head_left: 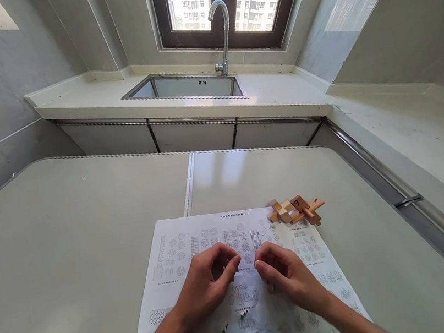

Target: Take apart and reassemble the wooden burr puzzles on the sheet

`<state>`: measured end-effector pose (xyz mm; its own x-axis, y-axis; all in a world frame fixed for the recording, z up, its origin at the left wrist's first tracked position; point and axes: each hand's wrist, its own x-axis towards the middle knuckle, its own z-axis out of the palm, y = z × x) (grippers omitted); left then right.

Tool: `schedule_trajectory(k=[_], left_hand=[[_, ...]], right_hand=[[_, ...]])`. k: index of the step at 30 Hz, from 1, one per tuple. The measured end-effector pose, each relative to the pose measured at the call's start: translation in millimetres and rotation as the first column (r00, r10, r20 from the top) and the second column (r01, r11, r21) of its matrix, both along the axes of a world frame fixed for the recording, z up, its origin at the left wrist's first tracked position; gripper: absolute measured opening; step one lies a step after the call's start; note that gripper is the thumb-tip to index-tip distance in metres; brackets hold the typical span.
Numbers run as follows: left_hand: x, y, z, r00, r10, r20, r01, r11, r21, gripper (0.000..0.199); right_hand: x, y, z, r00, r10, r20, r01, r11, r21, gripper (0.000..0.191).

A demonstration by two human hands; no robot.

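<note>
A large printed sheet (286,290) with small line diagrams lies on the table. Above its middle, my left hand (212,282) is curled, thumb and fingertips together, with nothing visible in it. My right hand (290,273) faces it across a small gap, its fingers likewise curled in and no object showing. Interlocking wooden pieces rest at the sheet's top right corner: a lighter cluster (282,211) on the left, and a darker reddish-brown one (306,210) touching or very near it. Neither hand touches the wood.
The pale table (93,252) has a seam (190,185) running away from me. Beyond it stands a counter (277,88) with a sink (185,86) and a chrome faucet (224,27) under a window. Another counter (421,131) with a metal rail (386,178) borders the right side.
</note>
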<state>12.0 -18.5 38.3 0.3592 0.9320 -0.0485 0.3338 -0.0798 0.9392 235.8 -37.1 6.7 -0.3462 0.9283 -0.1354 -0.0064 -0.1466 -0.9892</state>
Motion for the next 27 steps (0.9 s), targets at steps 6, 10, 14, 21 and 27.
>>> schedule_trajectory(k=[6, 10, 14, 21, 27], left_hand=[[0, 0, 0.5, 1.0, 0.011, -0.007, -0.011, 1.0, -0.004, 0.028], [0, 0, -0.6, 0.999, 0.019, 0.033, -0.018, 0.999, -0.037, 0.029], [0, 0, -1.9, 0.998, 0.021, 0.061, -0.018, 0.998, -0.053, 0.029], [-3, -1, -5.8, 0.989, 0.059, 0.137, -0.048, 0.995, -0.088, 0.029], [-4, 1, -6.3, 0.974, 0.11, 0.198, -0.085, 0.988, -0.129, 0.033]], right_hand=[[0, -1, 2.0, 1.0, -0.02, -0.016, 0.02, 1.0, -0.006, 0.041], [2, 2, -2.2, 0.986, -0.076, -0.147, 0.067, 0.996, -0.065, 0.04], [7, 8, -8.4, 0.944, -0.122, -0.307, 0.074, 0.984, -0.163, 0.048], [14, 12, -1.7, 0.907, -0.152, -0.393, 0.067, 0.973, -0.222, 0.049], [17, 16, 1.3, 0.881, -0.186, -0.436, 0.082, 0.966, -0.247, 0.044]])
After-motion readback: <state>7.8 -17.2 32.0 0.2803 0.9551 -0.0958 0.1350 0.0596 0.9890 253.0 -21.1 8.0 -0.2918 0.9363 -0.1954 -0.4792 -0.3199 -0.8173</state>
